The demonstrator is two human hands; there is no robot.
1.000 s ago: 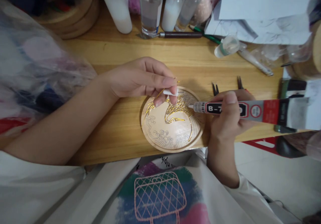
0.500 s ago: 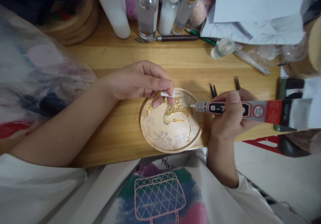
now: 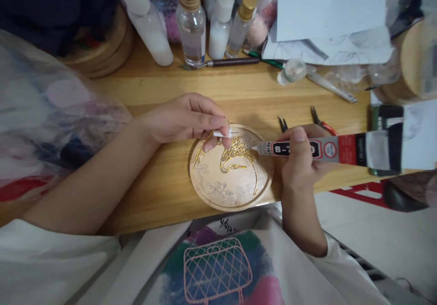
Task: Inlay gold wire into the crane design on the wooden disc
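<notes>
A round wooden disc [image 3: 218, 195] lies near the table's front edge, with a crane and waves drawn on it and gold wire lines on the bird. My left hand [image 3: 184, 120] rests over the disc's top left, its fingers pinched on a small white cap [image 3: 221, 134] and a thin gold wire [image 3: 209, 136]. My right hand [image 3: 300, 161] sits at the disc's right edge, closed round a glue tube [image 3: 334, 149] marked "B-7". The tube's nozzle touches the crane's wing.
Several bottles [image 3: 191, 27] stand along the back of the wooden table [image 3: 164, 86]. A dark-handled tool [image 3: 232, 62], pliers [image 3: 319, 118], papers [image 3: 327, 18] and a plastic bag of coloured items [image 3: 51, 109] lie around. Wooden rounds [image 3: 409, 63] sit at the far right.
The view has shifted so the table appears lower in frame. Both hands keep their grips; the glue nozzle has crept a little left across the crane.
</notes>
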